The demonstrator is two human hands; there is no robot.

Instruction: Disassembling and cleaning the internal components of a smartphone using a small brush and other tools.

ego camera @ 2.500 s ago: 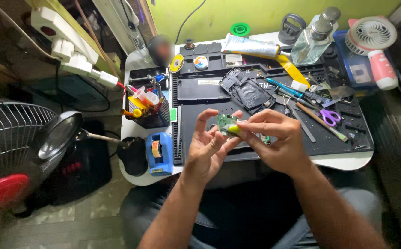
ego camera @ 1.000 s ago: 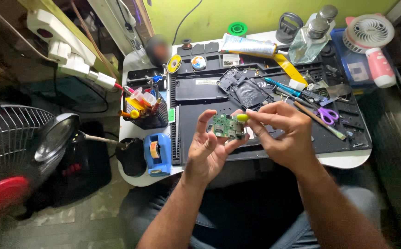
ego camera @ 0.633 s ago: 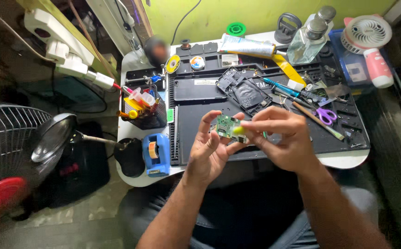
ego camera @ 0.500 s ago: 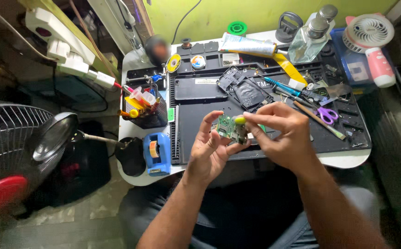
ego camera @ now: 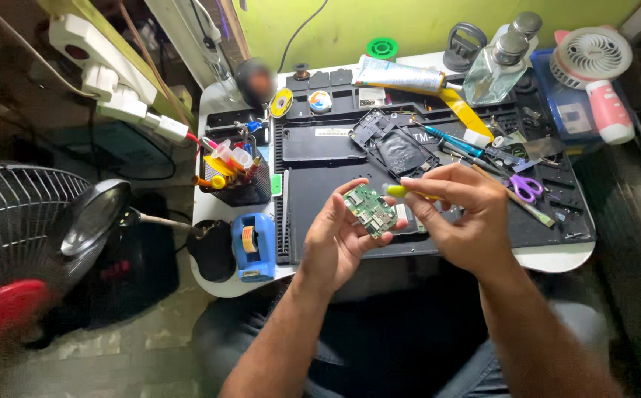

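Observation:
My left hand (ego camera: 339, 236) cradles a small green circuit board (ego camera: 370, 210) in its fingers above the black work mat (ego camera: 313, 184). My right hand (ego camera: 464, 217) grips a thin tool with a yellow-green tip (ego camera: 398, 191), and that tip sits just above the board's upper right edge. Both hands hover over the near edge of the small white table (ego camera: 556, 258). An opened phone housing (ego camera: 394, 147) lies on the mat behind the hands.
A blue tape dispenser (ego camera: 254, 247) and a black cup of tools (ego camera: 232, 177) stand at the left. Purple scissors (ego camera: 525, 188), a glue tube (ego camera: 401, 74), clear bottles (ego camera: 493, 63) and a pink handheld fan (ego camera: 600, 70) lie farther back and right. A floor fan (ego camera: 18, 250) stands left.
The board and the tool tip stay together between my hands. The hands shifted slightly up and left over the mat, with the tool tip moving about on the board.

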